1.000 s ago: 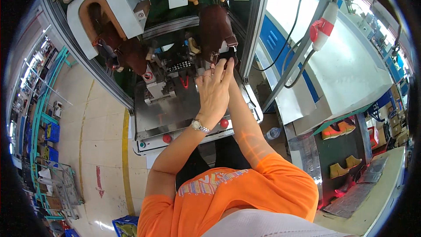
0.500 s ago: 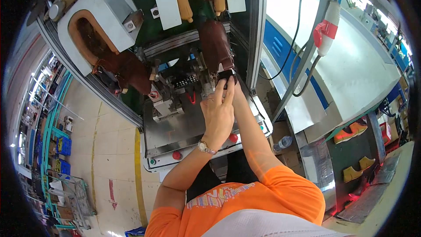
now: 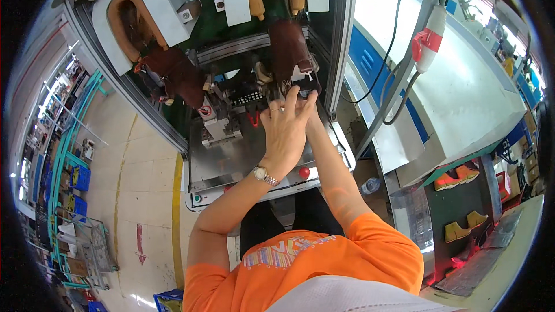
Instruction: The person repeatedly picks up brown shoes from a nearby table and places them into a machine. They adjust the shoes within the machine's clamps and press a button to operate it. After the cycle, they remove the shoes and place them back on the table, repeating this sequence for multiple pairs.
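A dark brown leather shoe upper (image 3: 287,46) hangs over a form on the right side of the machine, its lower end showing a pale lining. At that end, by a black part (image 3: 306,85), my left hand (image 3: 284,130) reaches up with its fingers stretched and spread. The fingertips are at or just below the black part; whether they touch it is unclear. My right hand (image 3: 307,117) lies beneath the left, its fingers mostly hidden. Another brown leather upper (image 3: 176,75) hangs on the machine's left side.
Metal clamps (image 3: 217,118) stand on the machine's steel table (image 3: 225,159), which has a red button (image 3: 304,172) at its front. A frame post (image 3: 341,40) rises at the right. Beyond hangs a red-and-white plug connector (image 3: 429,40); orange shoes (image 3: 457,177) sit on a rack.
The fingers of my left hand have spread apart and shifted slightly over the end of the upper. The whole view has moved a little.
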Demonstrator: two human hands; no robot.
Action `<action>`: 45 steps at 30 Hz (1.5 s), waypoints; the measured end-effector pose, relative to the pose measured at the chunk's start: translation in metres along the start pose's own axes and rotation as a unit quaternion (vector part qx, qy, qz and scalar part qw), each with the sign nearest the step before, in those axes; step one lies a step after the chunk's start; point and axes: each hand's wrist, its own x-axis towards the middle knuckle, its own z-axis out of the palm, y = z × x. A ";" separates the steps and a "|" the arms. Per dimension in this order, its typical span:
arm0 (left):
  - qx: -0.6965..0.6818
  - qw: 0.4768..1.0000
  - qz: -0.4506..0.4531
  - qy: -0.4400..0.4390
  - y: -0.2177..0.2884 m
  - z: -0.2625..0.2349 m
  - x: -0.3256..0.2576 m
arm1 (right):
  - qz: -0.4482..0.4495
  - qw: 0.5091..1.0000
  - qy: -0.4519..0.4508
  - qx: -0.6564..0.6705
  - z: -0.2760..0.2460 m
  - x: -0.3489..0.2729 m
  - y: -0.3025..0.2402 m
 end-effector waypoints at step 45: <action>-0.174 0.890 -0.237 0.349 -0.218 -0.085 -0.049 | 0.035 0.692 0.410 -0.594 -0.212 -0.169 -0.024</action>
